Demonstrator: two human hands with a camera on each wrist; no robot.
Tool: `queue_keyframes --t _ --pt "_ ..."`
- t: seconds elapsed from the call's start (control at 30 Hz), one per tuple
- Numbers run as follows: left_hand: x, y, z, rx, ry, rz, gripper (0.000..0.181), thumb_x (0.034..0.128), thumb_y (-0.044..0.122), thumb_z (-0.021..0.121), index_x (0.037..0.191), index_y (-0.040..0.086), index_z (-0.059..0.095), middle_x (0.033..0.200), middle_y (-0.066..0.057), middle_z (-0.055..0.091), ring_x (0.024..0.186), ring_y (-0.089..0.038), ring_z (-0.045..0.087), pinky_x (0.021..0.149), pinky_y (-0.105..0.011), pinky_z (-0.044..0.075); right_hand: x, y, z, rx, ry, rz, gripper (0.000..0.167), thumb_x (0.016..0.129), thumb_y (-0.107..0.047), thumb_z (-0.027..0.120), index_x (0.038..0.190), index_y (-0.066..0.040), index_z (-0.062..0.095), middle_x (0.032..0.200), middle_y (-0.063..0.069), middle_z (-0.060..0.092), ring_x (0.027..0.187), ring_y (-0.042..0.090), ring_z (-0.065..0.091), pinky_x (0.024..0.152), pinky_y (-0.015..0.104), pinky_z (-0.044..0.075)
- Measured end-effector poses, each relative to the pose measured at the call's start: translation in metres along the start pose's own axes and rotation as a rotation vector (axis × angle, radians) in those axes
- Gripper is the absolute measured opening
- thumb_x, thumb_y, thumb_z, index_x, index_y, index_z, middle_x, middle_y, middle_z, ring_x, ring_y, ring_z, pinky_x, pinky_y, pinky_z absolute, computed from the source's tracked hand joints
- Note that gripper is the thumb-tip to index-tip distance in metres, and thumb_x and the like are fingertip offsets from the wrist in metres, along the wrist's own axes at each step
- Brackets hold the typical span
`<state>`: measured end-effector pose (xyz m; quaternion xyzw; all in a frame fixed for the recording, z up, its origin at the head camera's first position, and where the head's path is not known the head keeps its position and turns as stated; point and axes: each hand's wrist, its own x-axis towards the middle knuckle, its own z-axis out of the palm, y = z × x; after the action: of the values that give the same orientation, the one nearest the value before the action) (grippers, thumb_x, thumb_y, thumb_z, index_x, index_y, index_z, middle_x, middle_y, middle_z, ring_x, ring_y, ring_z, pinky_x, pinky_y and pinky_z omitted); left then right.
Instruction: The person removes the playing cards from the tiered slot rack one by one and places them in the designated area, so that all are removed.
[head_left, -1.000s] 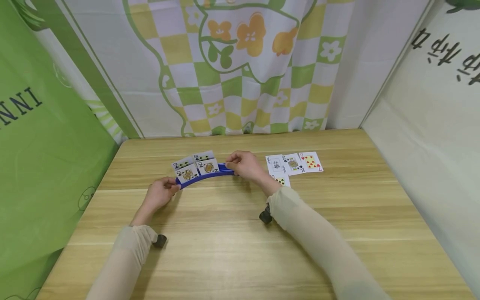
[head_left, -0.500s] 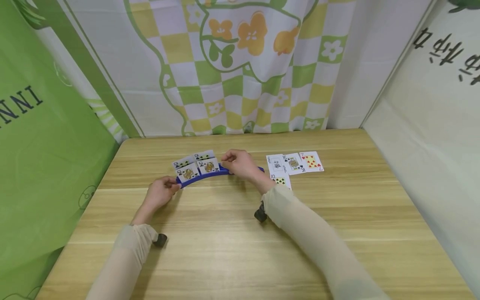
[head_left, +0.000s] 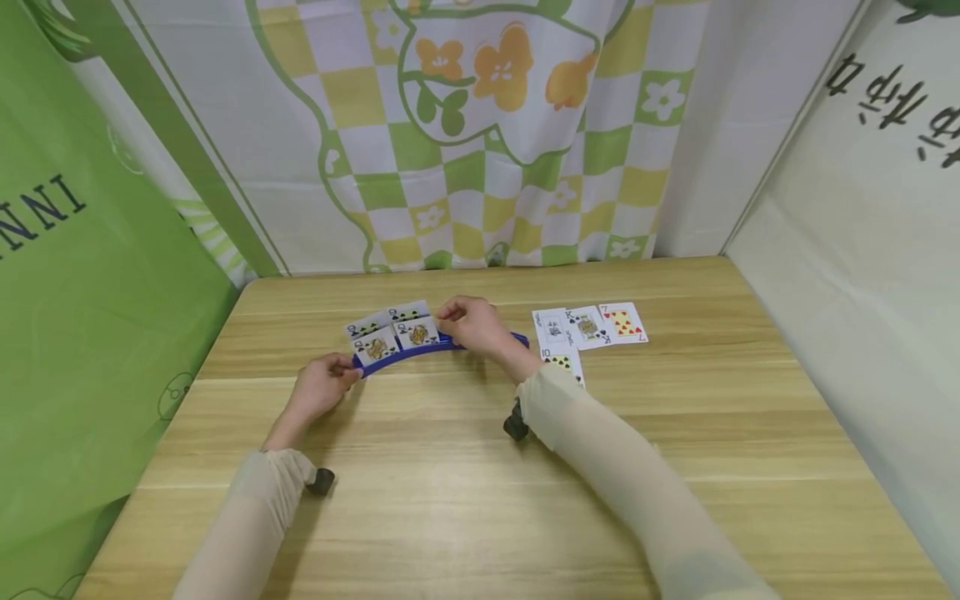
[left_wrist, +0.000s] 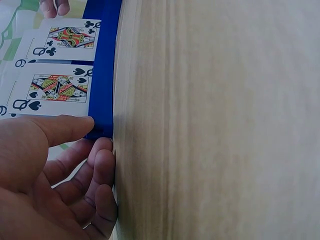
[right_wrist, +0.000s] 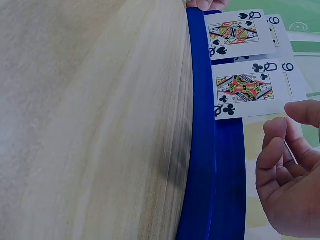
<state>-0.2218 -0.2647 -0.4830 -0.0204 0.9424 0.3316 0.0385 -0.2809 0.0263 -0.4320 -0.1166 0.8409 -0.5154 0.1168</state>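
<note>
A curved blue card holder (head_left: 420, 351) stands on the table with a queen of spades (left_wrist: 57, 90) and a queen of clubs (right_wrist: 247, 90) in front. Behind them rise two black-suit number cards (head_left: 407, 312), nines or sixes. My left hand (head_left: 322, 387) pinches the holder's left end between thumb and fingers, as the left wrist view shows. Beside the right edge of the queen of clubs is my right hand (head_left: 480, 327), its fingers loosely bent with no card between them. Whether a fingertip touches a card edge, I cannot tell.
Right of the holder, a joker (head_left: 553, 328), a king of spades (head_left: 588, 327) and a seven of hearts (head_left: 622, 323) lie face up. A black ten (head_left: 561, 363) lies just below the joker. A patterned curtain (head_left: 480, 208) hangs behind the table (head_left: 450, 483).
My right hand has slid left along the holder towards the queen of clubs, uncovering the holder's right end and more of the ten. My left hand has stayed put.
</note>
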Motion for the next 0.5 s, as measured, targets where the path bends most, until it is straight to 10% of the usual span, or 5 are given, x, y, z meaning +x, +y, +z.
queue_keyframes --t 0.5 --pt "0.001 -0.001 0.0001 0.002 -0.002 -0.004 0.03 0.0958 0.024 0.064 0.114 0.0 0.066 0.111 -0.022 0.072 0.098 -0.032 0.067 0.083 -0.039 0.051 0.0048 -0.0017 0.0063 -0.038 -0.016 -0.023 0.017 0.096 -0.022 0.066 0.11 -0.012 0.067 0.107 0.007 0.068 0.079 0.018 0.066 0.069 0.031 0.058"
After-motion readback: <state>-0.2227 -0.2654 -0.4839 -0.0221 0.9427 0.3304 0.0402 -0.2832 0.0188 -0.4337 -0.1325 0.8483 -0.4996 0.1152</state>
